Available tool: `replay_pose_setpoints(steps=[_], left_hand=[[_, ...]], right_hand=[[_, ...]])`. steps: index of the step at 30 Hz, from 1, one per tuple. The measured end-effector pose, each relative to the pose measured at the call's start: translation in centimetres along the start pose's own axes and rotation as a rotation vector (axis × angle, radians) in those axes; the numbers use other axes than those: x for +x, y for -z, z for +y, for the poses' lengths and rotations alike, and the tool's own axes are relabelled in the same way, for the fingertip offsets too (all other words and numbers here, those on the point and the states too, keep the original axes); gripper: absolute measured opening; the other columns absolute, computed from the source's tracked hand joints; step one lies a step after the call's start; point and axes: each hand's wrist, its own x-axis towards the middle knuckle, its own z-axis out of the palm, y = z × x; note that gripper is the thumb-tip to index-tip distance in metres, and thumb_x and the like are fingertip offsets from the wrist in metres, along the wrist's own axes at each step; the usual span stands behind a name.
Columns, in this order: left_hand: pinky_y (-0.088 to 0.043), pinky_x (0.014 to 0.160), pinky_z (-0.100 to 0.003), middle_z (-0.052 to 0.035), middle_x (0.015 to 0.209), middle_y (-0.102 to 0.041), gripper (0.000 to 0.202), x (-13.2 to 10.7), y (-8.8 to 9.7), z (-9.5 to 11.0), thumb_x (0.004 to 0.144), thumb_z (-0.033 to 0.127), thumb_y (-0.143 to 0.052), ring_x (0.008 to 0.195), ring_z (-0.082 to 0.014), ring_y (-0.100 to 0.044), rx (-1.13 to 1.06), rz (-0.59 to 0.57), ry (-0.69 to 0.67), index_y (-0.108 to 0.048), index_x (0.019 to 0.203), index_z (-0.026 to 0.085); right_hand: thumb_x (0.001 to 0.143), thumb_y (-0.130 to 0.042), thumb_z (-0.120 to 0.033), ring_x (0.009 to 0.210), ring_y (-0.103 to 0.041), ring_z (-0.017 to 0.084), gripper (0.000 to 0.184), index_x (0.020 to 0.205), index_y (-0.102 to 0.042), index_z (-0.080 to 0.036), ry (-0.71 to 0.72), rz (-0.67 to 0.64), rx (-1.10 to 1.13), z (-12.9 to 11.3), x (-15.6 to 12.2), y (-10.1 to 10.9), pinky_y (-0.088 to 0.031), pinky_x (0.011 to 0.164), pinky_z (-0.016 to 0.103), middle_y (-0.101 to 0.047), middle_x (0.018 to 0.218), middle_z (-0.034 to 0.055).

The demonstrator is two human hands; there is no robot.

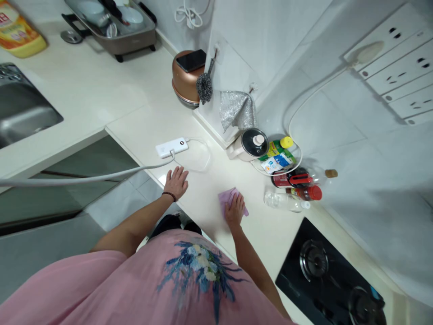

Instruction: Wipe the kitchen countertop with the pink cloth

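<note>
My left hand (176, 182) rests on the pale countertop (206, 216) near its front edge, fingers spread and holding nothing. Just beyond it lies a white power bank (172, 147) with a cable plugged in. My right hand (235, 210) presses a purple cleaning cloth (227, 197) against the counter, its fingers laid over the cloth. Part of the cloth shows to the left of the fingers and a corner pokes out on the right.
Along the wall stand an electric pot (250, 144), a glass bottle (280, 201) and a red-capped bottle (306, 193). A black gas stove (328, 275) is at lower right, a sink (27, 108) at left. A white cable (84, 180) crosses in front of the counter.
</note>
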Motion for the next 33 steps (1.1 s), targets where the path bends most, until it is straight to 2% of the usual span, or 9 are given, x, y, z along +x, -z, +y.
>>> replay_pose_setpoints(steps=[6,11,14,17,20,23,26,29,33], left_hand=[[-0.005,0.137,-0.055,-0.0102,0.175,-0.037,0.063,-0.1,0.0,-0.1,0.098,0.035,-0.044,0.167,-0.0291,-0.022,0.018,0.011,-0.013,-0.053,0.160,0.021],[-0.004,0.137,-0.055,-0.0109,0.175,-0.037,0.064,-0.1,-0.1,-0.1,0.098,0.034,-0.045,0.167,-0.0301,-0.023,0.008,0.002,-0.007,-0.052,0.160,0.021],[-0.004,0.137,-0.055,-0.0106,0.175,-0.037,0.064,-0.1,-0.1,-0.2,0.098,0.035,-0.046,0.166,-0.0300,-0.024,0.016,0.001,-0.005,-0.052,0.160,0.022],[-0.004,0.137,-0.056,-0.0110,0.175,-0.038,0.064,-0.1,-0.2,-0.2,0.098,0.034,-0.046,0.166,-0.0299,-0.024,0.015,0.003,-0.009,-0.052,0.160,0.022],[-0.004,0.137,-0.057,-0.0113,0.175,-0.038,0.064,-0.2,-0.2,-0.2,0.098,0.034,-0.045,0.167,-0.0299,-0.023,0.006,0.009,-0.011,-0.052,0.160,0.022],[-0.004,0.137,-0.056,-0.0113,0.175,-0.038,0.064,-0.1,-0.3,-0.2,0.099,0.034,-0.045,0.167,-0.0296,-0.022,0.004,0.013,-0.012,-0.053,0.160,0.021],[-0.003,0.137,-0.056,-0.0120,0.175,-0.037,0.063,-0.1,-0.3,-0.3,0.099,0.034,-0.043,0.167,-0.0297,-0.021,-0.003,0.012,-0.015,-0.053,0.160,0.020],[-0.003,0.137,-0.057,-0.0113,0.176,-0.036,0.063,0.0,-0.4,-0.3,0.099,0.035,-0.043,0.167,-0.0296,-0.021,-0.005,0.006,-0.016,-0.053,0.160,0.021],[-0.005,0.137,-0.058,-0.0105,0.176,-0.036,0.063,0.1,-0.3,-0.2,0.099,0.034,-0.043,0.167,-0.0297,-0.021,-0.007,0.000,-0.016,-0.052,0.161,0.022]], right_hand=[[0.105,-0.032,-0.053,0.163,-0.022,0.040,0.077,0.167,-0.037,-0.006,-0.018,0.036,-0.049,1.1,8.9,0.3,-0.025,0.127,0.068,-0.033,0.173,0.0279],[0.105,-0.032,-0.052,0.164,-0.019,0.040,0.079,0.168,-0.033,-0.004,-0.073,0.019,-0.074,1.7,16.0,0.3,-0.025,0.127,0.068,-0.028,0.174,0.0288],[0.104,-0.033,-0.052,0.164,-0.018,0.041,0.080,0.169,-0.031,-0.004,-0.105,-0.011,-0.078,1.8,18.8,0.1,-0.024,0.128,0.067,-0.025,0.176,0.0285],[0.104,-0.034,-0.052,0.164,-0.018,0.042,0.082,0.168,-0.031,-0.002,-0.128,-0.023,-0.073,1.5,19.8,0.0,-0.022,0.129,0.067,-0.023,0.176,0.0290],[0.104,-0.033,-0.052,0.164,-0.018,0.043,0.082,0.168,-0.032,-0.002,-0.113,-0.017,-0.057,0.5,18.8,0.0,-0.022,0.128,0.067,-0.023,0.176,0.0292],[0.105,-0.033,-0.051,0.164,-0.019,0.042,0.078,0.167,-0.036,-0.003,-0.046,0.008,-0.053,-1.4,15.8,-0.3,-0.024,0.128,0.067,-0.027,0.175,0.0285],[0.107,-0.035,-0.050,0.164,-0.020,0.040,0.075,0.166,-0.039,-0.004,0.039,0.002,-0.055,-3.8,11.6,-1.0,-0.025,0.128,0.065,-0.030,0.174,0.0279],[0.108,-0.036,-0.048,0.165,-0.018,0.038,0.073,0.168,-0.037,-0.007,0.115,-0.056,-0.051,-5.9,6.7,-1.6,-0.022,0.130,0.061,-0.029,0.176,0.0243],[0.108,-0.041,-0.045,0.166,-0.014,0.035,0.072,0.171,-0.033,-0.012,0.177,-0.132,-0.072,-7.8,0.3,-2.1,-0.019,0.132,0.057,-0.028,0.178,0.0191]])
